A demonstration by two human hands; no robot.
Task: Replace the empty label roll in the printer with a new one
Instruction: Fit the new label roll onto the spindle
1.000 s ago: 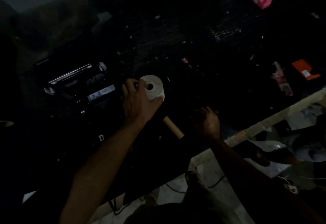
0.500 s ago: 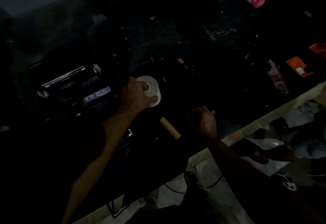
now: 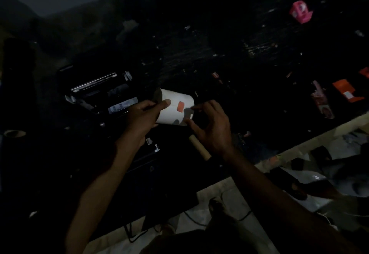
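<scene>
A new white label roll (image 3: 171, 111) with a small orange sticker on its side is held above the dark table, turned sideways. My left hand (image 3: 142, 116) grips its left end. My right hand (image 3: 210, 127) touches its right edge with thumb and fingertips. The black label printer (image 3: 99, 93) stands open just left of the roll, its silver bar showing. A bare brown cardboard core (image 3: 199, 148), the empty roll, lies on the table under my right hand.
The scene is very dim. A pink object (image 3: 300, 12) lies at the far right of the table, an orange card (image 3: 347, 90) and a packet (image 3: 321, 100) nearer the right edge. The table's pale front edge (image 3: 289, 153) runs diagonally; cables hang below it.
The roll has turned from end-on to sideways, showing the orange sticker. My right hand has risen from the table to the roll's right edge.
</scene>
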